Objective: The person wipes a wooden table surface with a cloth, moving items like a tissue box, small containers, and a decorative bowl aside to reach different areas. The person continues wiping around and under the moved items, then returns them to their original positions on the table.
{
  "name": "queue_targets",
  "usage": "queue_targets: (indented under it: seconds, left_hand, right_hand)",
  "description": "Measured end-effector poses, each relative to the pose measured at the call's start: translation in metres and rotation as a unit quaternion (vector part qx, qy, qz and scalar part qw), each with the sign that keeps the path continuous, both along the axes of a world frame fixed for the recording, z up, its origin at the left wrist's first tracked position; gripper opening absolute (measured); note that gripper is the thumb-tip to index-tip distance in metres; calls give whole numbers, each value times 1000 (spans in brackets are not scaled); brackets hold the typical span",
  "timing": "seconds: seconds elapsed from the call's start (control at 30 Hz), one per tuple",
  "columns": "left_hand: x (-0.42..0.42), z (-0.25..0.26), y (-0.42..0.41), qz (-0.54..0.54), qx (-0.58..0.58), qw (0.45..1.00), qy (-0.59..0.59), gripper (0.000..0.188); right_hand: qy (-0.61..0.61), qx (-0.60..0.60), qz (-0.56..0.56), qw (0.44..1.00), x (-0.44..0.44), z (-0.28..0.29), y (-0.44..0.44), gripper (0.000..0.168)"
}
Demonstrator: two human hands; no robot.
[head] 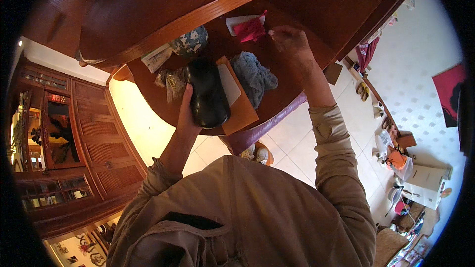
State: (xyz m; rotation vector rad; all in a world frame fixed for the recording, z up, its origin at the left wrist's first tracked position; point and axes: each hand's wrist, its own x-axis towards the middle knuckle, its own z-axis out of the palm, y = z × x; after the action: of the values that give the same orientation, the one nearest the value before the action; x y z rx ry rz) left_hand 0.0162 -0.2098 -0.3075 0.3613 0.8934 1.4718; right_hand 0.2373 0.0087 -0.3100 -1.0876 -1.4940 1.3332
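Observation:
My left hand (190,113) grips a glossy black case (207,94), shaped like a glasses case, with the thumb along its left side. Over the dark wooden tabletop, my right hand (291,40) is raised with curled fingers beside a small red cloth pouch (250,30). Whether those fingertips pinch anything is too dim to tell. Under the pouch lies a white flat item (233,24). To the right of the black case are a brown envelope or folder (241,116), a pale card (229,83) on it, and a crumpled grey-blue cloth (252,76).
A camouflage-patterned round item (191,40) and a clear packet (157,57) lie near the raised wooden ledge (207,15). A transparent bag (175,85) sits left of the case. Purple fabric (256,129) hangs below the table's curved edge. Shoes (362,91) line the wall.

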Motion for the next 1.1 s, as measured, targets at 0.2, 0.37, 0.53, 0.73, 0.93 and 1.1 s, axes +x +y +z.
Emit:
queue_targets:
  seconds: [0.2, 0.37, 0.53, 0.73, 0.93, 1.1]
  left_hand:
    - [2, -1, 3, -2, 10, 1000, -16, 61]
    - [3, 1, 3, 1, 19, 1000, 8, 60]
    - [-3, -6, -2, 25, 15, 999, -37, 57]
    - [-13, -13, -6, 38, 49, 994, -94, 58]
    - [-17, -21, -5, -14, 63, 991, -117, 59]
    - [-5, -10, -2, 25, 27, 999, -37, 58]
  right_hand:
    - [233, -81, 168, 954, -17, 15, -13, 26]
    - [88, -64, 258, 960, -55, 49, -83, 34]
    - [-35, 60, 181, 981, -69, 30, -94, 28]
    - [-246, 243, 117, 931, -72, 18, -107, 24]
    - [-306, 324, 154, 882, -86, -5, -123, 23]
    - [-209, 264, 217, 916, -62, 27, -77, 28]
